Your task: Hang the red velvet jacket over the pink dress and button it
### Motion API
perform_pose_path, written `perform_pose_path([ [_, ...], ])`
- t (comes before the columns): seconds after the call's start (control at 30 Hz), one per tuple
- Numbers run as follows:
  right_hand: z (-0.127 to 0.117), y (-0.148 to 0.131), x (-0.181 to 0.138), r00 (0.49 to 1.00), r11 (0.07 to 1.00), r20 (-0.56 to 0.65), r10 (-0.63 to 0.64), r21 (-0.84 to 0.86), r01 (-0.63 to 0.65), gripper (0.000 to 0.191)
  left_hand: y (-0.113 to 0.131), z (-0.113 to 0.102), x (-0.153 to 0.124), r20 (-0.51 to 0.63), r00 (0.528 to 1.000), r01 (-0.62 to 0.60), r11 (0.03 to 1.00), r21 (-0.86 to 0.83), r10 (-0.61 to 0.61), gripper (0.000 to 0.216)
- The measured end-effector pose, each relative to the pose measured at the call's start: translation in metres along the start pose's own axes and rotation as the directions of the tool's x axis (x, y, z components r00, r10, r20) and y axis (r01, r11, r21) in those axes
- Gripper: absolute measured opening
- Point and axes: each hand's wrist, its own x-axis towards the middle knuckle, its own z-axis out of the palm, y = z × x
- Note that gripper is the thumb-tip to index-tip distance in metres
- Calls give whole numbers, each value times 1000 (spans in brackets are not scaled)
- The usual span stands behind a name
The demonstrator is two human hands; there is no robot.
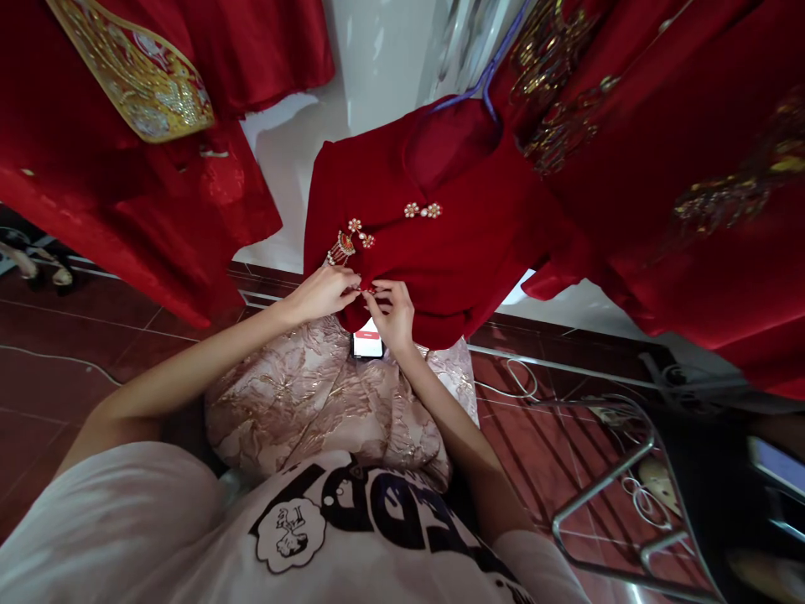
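A red garment hangs from a purple hanger in front of me, its lower part reaching my lap. My left hand pinches at its front from the left. Fingertip to fingertip with it, my right hand pinches from the right. Whatever small piece is between the fingers is mostly hidden. Just above my left hand are a beaded tassel ornament and a flower-shaped pearl fastening. Another pearl flower fastening sits higher on the chest. A lit phone lies on my lap below the hands.
Red garments with gold embroidery hang at the left, and more with metallic trim at the right. Patterned pink fabric covers my lap. A metal-framed chair stands right, near a white cable on the tiled floor.
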Motion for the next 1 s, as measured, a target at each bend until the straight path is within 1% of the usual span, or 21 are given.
perform_pose_path([
  [0.07, 0, 2, -2, 1000, 1000, -23, -18, -18, 18, 30, 3, 1, 1, -7, 1000, -8, 1000, 28, 9, 20],
  [0.23, -1, 3, -5, 994, 996, -62, -93, -10, 92, 19, 6, 1, 3, -45, 996, -76, 994, 80, 80, 28],
  [0.4, 1, 5, -6, 995, 995, -45, -94, -24, 93, 21, 4, -1, 0, -18, 995, -95, 986, 134, 98, 32],
  [0.53, 3, 6, -8, 993, 995, -63, -101, -29, 99, 21, 6, -5, 2, 12, 992, -126, 974, 186, 126, 33],
  [0.67, 4, 6, -9, 990, 992, -77, -114, -55, 110, 21, 9, -6, 3, 38, 994, -113, 967, 229, 107, 31],
  [0.77, 2, 5, -8, 985, 988, -96, -145, -65, 139, 16, 12, -3, 1, 47, 995, -93, 962, 256, 84, 30],
  [0.9, -1, 4, -4, 979, 982, -98, -177, -89, 168, 9, 15, 5, -2, 82, 994, -84, 973, 215, 68, 31],
  [1.0, -2, 5, -3, 981, 984, -106, -165, -80, 157, 8, 14, 13, -2, 60, 998, -6, 995, 97, 0, 28],
])
